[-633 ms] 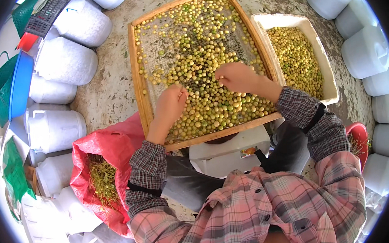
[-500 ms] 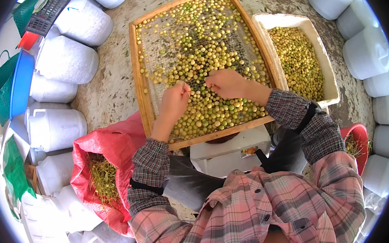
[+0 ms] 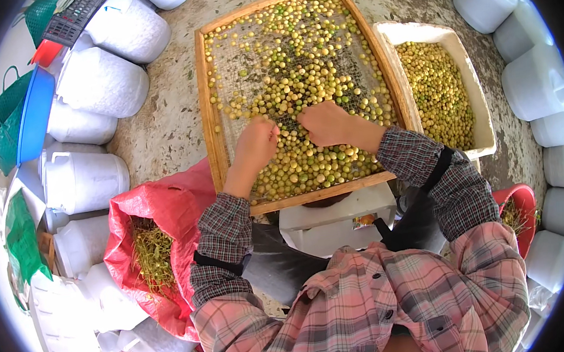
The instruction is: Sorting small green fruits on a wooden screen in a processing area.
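Observation:
In front of me lies a wooden-framed mesh screen (image 3: 211, 115), strewn with small round yellow-green fruits (image 3: 308, 171). They sit thickest around my hands and on the near side, with bare mesh showing between the scattered ones. My left hand (image 3: 255, 144) is closed just above the fruits, thumb and fingers pressed together. A short gap to its right, my right hand (image 3: 329, 123) is also closed, knuckles up, its fingertips low over the pile. Whatever either hand holds is too small or too hidden to make out.
A white foam box (image 3: 484, 119) full of the same fruits stands against the screen's right side. At my left gapes a red sack (image 3: 160, 207) with dry stems (image 3: 151, 254) inside. A red bucket (image 3: 527, 214) is at the right. White containers (image 3: 102, 80) line both sides.
The whole view has shifted slightly, so the screen appears a little farther right. Both hands stay closed over the same patch of fruits, with hardly any movement between them.

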A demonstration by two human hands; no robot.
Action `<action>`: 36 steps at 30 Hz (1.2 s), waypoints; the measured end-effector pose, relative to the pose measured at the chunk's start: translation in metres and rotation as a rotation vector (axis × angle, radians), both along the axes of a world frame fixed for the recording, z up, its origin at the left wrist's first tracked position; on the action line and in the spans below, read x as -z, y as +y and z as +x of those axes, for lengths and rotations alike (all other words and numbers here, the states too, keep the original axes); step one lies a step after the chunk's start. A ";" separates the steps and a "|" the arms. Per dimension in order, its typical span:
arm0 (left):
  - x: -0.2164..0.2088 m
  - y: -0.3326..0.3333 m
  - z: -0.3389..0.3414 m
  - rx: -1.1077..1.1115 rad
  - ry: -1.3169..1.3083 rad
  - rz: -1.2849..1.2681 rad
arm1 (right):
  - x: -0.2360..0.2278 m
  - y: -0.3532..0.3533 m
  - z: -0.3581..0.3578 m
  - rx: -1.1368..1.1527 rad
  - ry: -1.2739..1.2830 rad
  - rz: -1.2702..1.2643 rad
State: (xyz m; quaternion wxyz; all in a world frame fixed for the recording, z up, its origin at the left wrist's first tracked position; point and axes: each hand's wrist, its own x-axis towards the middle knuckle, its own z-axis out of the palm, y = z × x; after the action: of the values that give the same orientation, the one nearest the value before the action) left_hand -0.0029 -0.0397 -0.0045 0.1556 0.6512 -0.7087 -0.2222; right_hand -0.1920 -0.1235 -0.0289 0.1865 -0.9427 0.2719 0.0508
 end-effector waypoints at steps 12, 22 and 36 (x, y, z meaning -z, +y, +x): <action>-0.008 -0.004 -0.011 0.185 -0.331 0.039 | -0.007 -0.008 -0.026 0.041 0.011 0.032; -0.008 0.008 -0.011 -0.427 1.667 0.329 | -0.013 -0.012 -0.036 0.094 -0.317 0.047; 0.016 0.067 -0.038 -0.479 2.246 0.484 | -0.084 0.096 -0.026 -0.291 -0.737 -0.345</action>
State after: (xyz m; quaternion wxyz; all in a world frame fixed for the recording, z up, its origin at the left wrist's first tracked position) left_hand -0.0410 0.0269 -0.0203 0.6036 0.2188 0.0279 -0.7661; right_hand -0.2178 -0.0277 0.0548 0.1018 -0.9438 0.0560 -0.3096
